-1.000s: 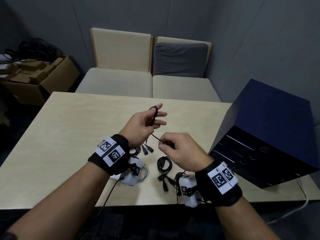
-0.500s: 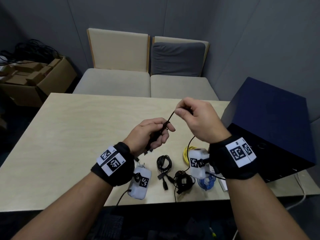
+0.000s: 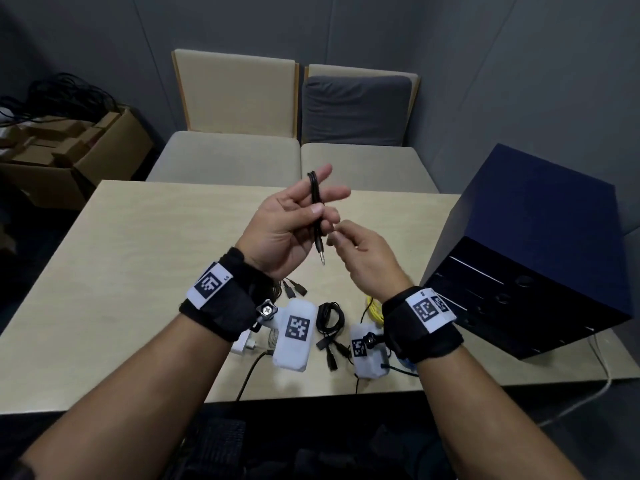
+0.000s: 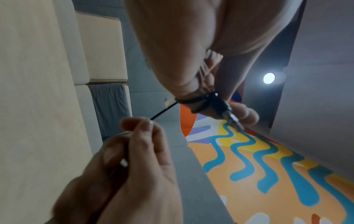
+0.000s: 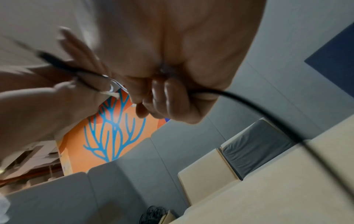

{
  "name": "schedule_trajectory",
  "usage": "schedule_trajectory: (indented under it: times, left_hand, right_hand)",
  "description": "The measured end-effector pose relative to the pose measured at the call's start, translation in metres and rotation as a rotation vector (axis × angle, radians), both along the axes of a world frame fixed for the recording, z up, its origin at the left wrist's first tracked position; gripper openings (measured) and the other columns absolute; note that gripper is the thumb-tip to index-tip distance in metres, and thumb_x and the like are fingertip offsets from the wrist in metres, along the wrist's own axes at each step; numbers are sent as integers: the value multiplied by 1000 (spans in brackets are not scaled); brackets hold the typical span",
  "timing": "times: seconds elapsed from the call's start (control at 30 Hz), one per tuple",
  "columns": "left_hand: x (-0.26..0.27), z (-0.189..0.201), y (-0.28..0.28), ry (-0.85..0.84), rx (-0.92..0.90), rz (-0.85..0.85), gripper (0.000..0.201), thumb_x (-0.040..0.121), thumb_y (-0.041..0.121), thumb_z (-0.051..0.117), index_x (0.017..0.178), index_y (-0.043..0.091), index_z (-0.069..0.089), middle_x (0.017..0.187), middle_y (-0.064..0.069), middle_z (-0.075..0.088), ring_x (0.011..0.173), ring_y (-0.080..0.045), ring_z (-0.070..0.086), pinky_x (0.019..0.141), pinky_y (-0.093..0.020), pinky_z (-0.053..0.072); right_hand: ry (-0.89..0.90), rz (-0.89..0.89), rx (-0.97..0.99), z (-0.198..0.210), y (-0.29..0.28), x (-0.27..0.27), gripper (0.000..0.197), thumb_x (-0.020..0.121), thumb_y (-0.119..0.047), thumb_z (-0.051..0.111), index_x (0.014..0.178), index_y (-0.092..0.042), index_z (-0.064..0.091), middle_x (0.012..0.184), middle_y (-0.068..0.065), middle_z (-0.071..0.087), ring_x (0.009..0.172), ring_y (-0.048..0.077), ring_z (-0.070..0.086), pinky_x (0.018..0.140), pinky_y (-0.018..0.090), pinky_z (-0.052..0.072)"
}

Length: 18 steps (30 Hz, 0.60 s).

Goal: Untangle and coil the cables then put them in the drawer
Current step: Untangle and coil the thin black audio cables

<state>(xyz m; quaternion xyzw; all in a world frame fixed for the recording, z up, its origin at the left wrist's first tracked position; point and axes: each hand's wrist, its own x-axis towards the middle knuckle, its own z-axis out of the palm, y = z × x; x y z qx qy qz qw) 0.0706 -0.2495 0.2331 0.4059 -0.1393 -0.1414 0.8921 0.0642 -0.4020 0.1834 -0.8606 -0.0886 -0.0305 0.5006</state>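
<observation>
My left hand (image 3: 304, 209) is raised above the table, palm toward me. A thin black audio cable (image 3: 314, 192) is looped over its fingers and its thumb pinches the strands; the metal jack plug (image 3: 321, 254) hangs below. In the left wrist view the loops (image 4: 193, 103) wrap the fingers and the plug (image 4: 231, 121) sticks out. My right hand (image 3: 337, 233) sits just right of the left and pinches the cable's free run (image 4: 162, 110), fingers curled round it (image 5: 193, 92). The dark blue drawer cabinet (image 3: 540, 244) stands at the right, drawers shut.
On the table (image 3: 121, 271) near its front edge lie a coiled black cable (image 3: 330, 318), a yellow cable (image 3: 374, 308), black connectors (image 3: 294, 289) and a white adapter (image 3: 242, 344). Two chairs stand behind the table. A cardboard box (image 3: 69, 157) with cables is at the far left.
The right hand has come down from above the left hand to just beside it. The left hand has risen and spread its fingers, with the cable looped over them.
</observation>
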Motion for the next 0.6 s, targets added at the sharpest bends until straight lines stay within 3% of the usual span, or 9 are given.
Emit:
schedule_trajectory:
  times: [0.1, 0.2, 0.27, 0.4, 0.5, 0.6]
  left_hand:
    - [7, 2, 1, 6, 8, 67, 52, 86, -15, 40, 131, 11, 43, 99, -4, 72, 77, -12, 69, 69, -18, 54]
    - [15, -4, -3, 27, 21, 184, 55, 89, -18, 38, 138, 8, 38, 103, -7, 69, 90, -18, 70, 81, -26, 56]
    - [19, -11, -4, 15, 100, 259, 57, 90, -18, 41, 142, 5, 34, 106, -9, 66, 91, -18, 70, 84, -28, 56]
    - [21, -26, 3, -68, 316, 272, 58, 89, -19, 42, 140, 9, 37, 102, -11, 66, 80, -15, 69, 78, -25, 55]
    - [20, -35, 10, -111, 454, 192, 58, 88, -21, 40, 136, 13, 40, 96, -10, 66, 72, -13, 67, 71, -21, 53]
    - [17, -41, 14, -84, 475, 111, 53, 90, -17, 40, 135, 11, 43, 88, -7, 68, 62, -13, 63, 63, -21, 50]
  right_hand:
    - [1, 35, -43, -2, 8, -9, 25, 95, -19, 52, 73, -31, 55, 53, -14, 46, 54, 5, 39, 56, 23, 33]
    - [32, 117, -130, -2, 18, -20, 18, 96, -19, 52, 80, -22, 61, 61, -8, 51, 58, 4, 45, 59, 20, 36]
    - [34, 162, -200, 0, 23, -28, 17, 96, -21, 52, 83, -14, 61, 61, -6, 52, 60, 6, 45, 62, 25, 38]
    - [-5, 153, -259, 15, 18, -36, 22, 93, -25, 56, 75, -13, 61, 53, -8, 47, 55, 7, 44, 59, 30, 37]
    - [-51, 134, -266, 36, 7, -35, 19, 91, -26, 60, 76, -17, 65, 55, -4, 53, 53, 10, 44, 58, 31, 39]
    - [-110, 101, -232, 55, -2, -30, 20, 92, -25, 61, 75, -14, 64, 57, 0, 55, 53, 12, 42, 54, 32, 37]
